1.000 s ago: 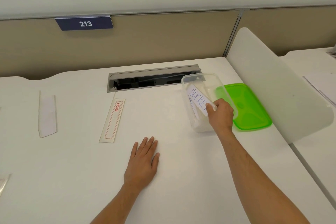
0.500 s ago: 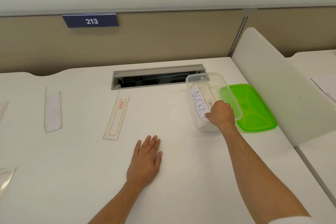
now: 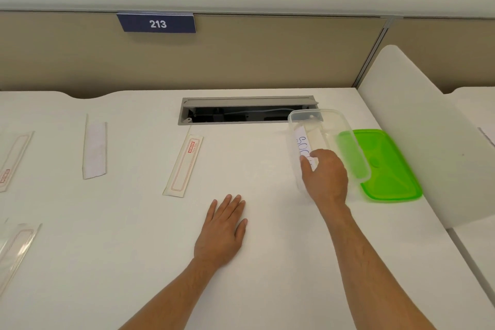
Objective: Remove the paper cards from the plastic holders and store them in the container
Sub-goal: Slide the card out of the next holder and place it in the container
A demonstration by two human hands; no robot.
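A clear plastic container [image 3: 345,126] stands on the white desk at the right. My right hand [image 3: 325,177] reaches into it and pinches a white paper card [image 3: 303,143] with blue handwriting, which lies inside along the left wall. My left hand [image 3: 223,230] rests flat on the desk, fingers straight, holding nothing. A plastic holder with red print [image 3: 183,166] lies left of the container. Another holder with a white insert [image 3: 94,147] lies further left. Two more holders sit at the left edge, one at the back [image 3: 13,158] and one at the front [image 3: 16,249].
A green lid [image 3: 388,166] lies just right of the container. An open grey cable slot [image 3: 246,109] is set into the desk behind. A white curved divider [image 3: 428,128] bounds the desk on the right. A beige partition with a "213" sign [image 3: 157,23] stands at the back.
My right hand has pushed the handwritten card deeper into the container, so less of its writing shows. My left hand has stayed flat on the desk. The view has shifted left.
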